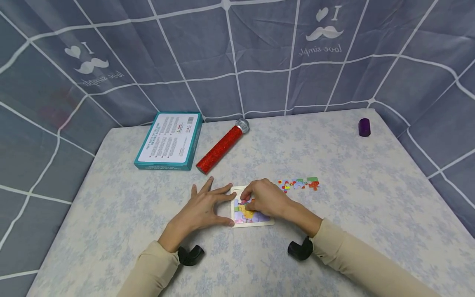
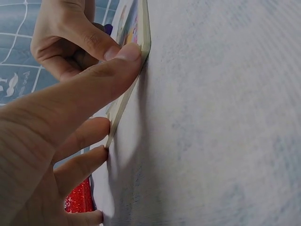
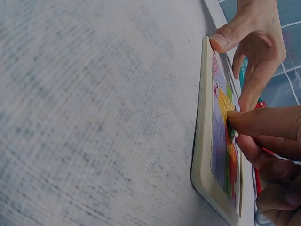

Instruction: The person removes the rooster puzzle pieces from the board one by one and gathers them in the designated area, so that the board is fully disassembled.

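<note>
A small jigsaw puzzle in a pale wooden tray (image 1: 254, 225) lies on the table, its colourful pieces partly filling it. My left hand (image 1: 208, 206) is spread at the tray's left side. Its thumb (image 2: 128, 52) presses on the near corner, while fingertips touch the edge farther up. Over the tray, my right hand (image 1: 268, 199) bends its fingers down and pinches a puzzle piece (image 3: 231, 131) between thumb and forefinger; the hand hides most of it. Several loose puzzle pieces (image 1: 298, 184) lie in a row just beyond the right hand.
Behind the left hand lie a red glittery toy microphone (image 1: 220, 148) with a silver head and a teal-and-white box (image 1: 168, 140). A purple cylinder (image 1: 364, 127) stands at the far right. Grey checked curtain (image 1: 259, 53) hangs around the patterned table (image 1: 111, 231).
</note>
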Tool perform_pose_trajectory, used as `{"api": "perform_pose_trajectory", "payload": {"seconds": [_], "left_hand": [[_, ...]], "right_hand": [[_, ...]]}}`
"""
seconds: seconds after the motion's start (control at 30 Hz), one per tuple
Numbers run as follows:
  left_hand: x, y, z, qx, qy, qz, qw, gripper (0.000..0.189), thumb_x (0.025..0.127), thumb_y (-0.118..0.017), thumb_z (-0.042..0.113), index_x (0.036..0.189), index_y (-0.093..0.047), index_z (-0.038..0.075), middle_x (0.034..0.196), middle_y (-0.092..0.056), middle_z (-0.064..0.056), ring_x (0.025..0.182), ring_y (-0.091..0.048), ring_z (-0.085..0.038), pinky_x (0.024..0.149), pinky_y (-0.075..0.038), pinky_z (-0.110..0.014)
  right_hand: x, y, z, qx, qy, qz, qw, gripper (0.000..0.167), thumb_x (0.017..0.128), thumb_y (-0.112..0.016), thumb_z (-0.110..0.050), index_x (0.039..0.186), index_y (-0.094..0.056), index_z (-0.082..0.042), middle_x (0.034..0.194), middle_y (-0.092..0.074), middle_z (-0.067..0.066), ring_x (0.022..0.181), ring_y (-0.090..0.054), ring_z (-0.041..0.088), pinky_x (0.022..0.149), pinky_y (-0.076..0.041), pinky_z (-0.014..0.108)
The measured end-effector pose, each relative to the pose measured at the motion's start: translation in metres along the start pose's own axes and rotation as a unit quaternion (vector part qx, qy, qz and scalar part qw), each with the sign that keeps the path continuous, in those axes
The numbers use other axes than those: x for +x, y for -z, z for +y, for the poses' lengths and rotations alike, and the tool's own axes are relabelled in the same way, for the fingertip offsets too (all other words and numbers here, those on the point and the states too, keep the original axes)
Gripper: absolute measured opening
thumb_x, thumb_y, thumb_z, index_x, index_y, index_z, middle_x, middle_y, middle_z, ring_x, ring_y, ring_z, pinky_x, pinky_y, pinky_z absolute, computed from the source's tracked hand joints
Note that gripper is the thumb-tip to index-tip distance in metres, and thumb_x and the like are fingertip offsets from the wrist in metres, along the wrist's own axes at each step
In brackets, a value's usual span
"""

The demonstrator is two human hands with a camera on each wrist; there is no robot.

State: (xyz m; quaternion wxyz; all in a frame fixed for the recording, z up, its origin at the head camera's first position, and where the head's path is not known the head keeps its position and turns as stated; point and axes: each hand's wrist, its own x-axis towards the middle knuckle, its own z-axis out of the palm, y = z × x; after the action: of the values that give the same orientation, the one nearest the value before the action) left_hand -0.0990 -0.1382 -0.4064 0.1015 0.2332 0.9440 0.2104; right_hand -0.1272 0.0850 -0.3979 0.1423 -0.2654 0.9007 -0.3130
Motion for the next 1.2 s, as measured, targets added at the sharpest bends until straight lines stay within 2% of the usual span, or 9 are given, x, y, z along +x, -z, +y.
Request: {"api": "perform_pose_trajectory", "payload": {"seconds": [0.23,0.47,0.7,0.9,1.2], "left_hand": [[0.000,0.000,0.001,-0.006,0.003,-0.005,1.0000,0.075,0.067,-0.088,0.048,0.133,-0.064,0.022,0.150,-0.045,0.001,0.146,-0.010,-0.047,0.098,-0.004,-0.083],[0.000,0.001,0.001,-0.007,0.002,-0.006,1.0000,0.075,0.067,-0.087,0.048,0.134,-0.063,0.023,0.151,-0.044,0.002,0.146,-0.009,-0.046,0.099,-0.004,-0.082],[-0.001,0.001,0.001,-0.003,0.000,-0.001,1.0000,0.075,0.067,-0.088,0.048,0.134,-0.063,0.022,0.151,-0.045,0.001,0.146,-0.010,-0.046,0.098,-0.005,-0.083],[-0.001,0.001,0.001,-0.001,0.002,-0.003,1.0000,0.076,0.067,-0.088,0.049,0.134,-0.063,0.023,0.151,-0.044,0.002,0.147,-0.009,-0.046,0.099,-0.005,-0.082],[0.001,0.000,0.001,0.002,0.004,-0.007,1.0000,0.077,0.067,-0.087,0.050,0.135,-0.063,0.023,0.151,-0.044,0.002,0.146,-0.010,-0.046,0.099,-0.006,-0.083]], "right_hand": [[-0.002,0.000,-0.002,0.007,-0.007,0.007,0.9999,0.017,0.078,-0.081,-0.009,0.092,-0.076,-0.016,0.085,-0.069,-0.010,0.068,-0.053,0.009,0.061,-0.044,0.026],[-0.002,-0.001,0.001,0.017,0.016,0.012,0.9996,0.017,0.078,-0.082,-0.009,0.088,-0.071,-0.017,0.084,-0.066,-0.011,0.070,-0.053,0.008,0.063,-0.045,0.025],[-0.003,-0.001,0.005,0.111,0.019,-0.002,0.9937,0.012,0.082,-0.080,-0.012,0.084,-0.069,-0.017,0.073,-0.064,-0.009,0.062,-0.056,0.009,0.061,-0.045,0.026],[-0.003,-0.001,0.006,0.156,0.018,-0.012,0.9875,0.010,0.083,-0.078,-0.010,0.086,-0.069,-0.014,0.076,-0.068,-0.010,0.068,-0.064,0.009,0.066,-0.049,0.026],[-0.013,0.009,0.021,0.241,-0.045,-0.006,0.9695,0.009,0.083,-0.078,-0.013,0.091,-0.075,-0.011,0.079,-0.073,-0.002,0.073,-0.068,0.016,0.065,-0.050,0.027]]}}
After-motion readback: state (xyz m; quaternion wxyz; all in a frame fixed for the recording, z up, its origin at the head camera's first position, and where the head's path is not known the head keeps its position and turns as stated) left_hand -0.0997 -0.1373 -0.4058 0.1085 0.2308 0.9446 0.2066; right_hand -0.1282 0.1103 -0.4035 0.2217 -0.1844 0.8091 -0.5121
